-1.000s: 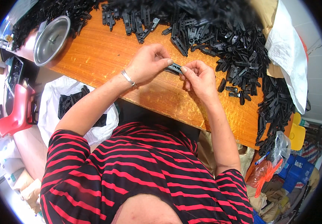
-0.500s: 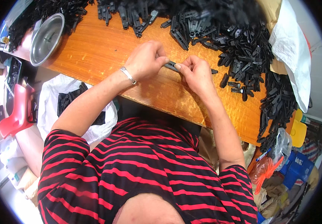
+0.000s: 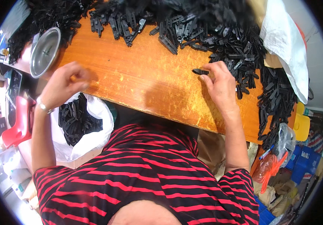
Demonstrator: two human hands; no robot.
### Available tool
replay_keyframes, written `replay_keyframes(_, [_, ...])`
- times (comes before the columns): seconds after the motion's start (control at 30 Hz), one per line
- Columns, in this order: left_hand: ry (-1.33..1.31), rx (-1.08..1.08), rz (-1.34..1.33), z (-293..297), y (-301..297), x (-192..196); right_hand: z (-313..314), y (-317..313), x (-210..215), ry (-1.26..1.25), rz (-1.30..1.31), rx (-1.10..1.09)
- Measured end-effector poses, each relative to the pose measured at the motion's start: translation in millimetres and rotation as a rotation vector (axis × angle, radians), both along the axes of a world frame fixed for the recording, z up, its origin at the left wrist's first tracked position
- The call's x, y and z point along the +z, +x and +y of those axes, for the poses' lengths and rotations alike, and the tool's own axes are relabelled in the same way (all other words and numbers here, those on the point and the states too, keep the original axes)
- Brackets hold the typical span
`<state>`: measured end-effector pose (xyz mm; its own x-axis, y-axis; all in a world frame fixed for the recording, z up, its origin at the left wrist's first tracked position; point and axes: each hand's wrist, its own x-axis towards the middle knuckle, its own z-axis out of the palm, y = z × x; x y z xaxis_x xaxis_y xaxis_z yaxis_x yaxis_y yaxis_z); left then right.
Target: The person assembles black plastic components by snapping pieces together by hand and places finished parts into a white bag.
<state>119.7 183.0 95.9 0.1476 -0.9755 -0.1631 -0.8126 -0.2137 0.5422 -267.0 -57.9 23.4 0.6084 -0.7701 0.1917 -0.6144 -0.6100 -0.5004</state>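
Our left hand (image 3: pixel 61 84), thumb and fingertips apart, hangs near a white sack (image 3: pixel 107 119) of black plastic parts (image 3: pixel 75 122). Across the bench (image 3: pixel 131 80), one pointed black piece (image 3: pixel 197 71) meets our right hand's (image 3: pixel 221 85) fingertips; whether pinched, we cannot tell.

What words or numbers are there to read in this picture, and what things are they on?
None that I can read for sure.
Black piece in the right hand: no letters I can make out.
White bag at the left: no writing I can make out.
Blue thing at the right: any marks are too small to read.
Clutter at the far left: too blurred to read.
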Motion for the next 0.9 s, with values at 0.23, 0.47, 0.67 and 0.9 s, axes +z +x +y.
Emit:
replay_keyframes(0.23, [-0.502, -0.119, -0.232, -136, -89, -77, 5, 31, -22, -0.036, 0.063, 0.096])
replay_keyframes(0.47, [-0.692, -0.182, -0.296, -191, -110, -113, 23, 72, -41, -0.014, -0.118, 0.171])
replay_keyframes(0.67, [-0.708, -0.193, -0.258, -177, -108, -105, 8, 71, -48, 0.128, -0.293, 0.007])
replay_keyframes(0.9, [-0.634, -0.170, -0.052, -151, -125, -84, 14, 73, -27, 0.960, -0.708, -0.063])
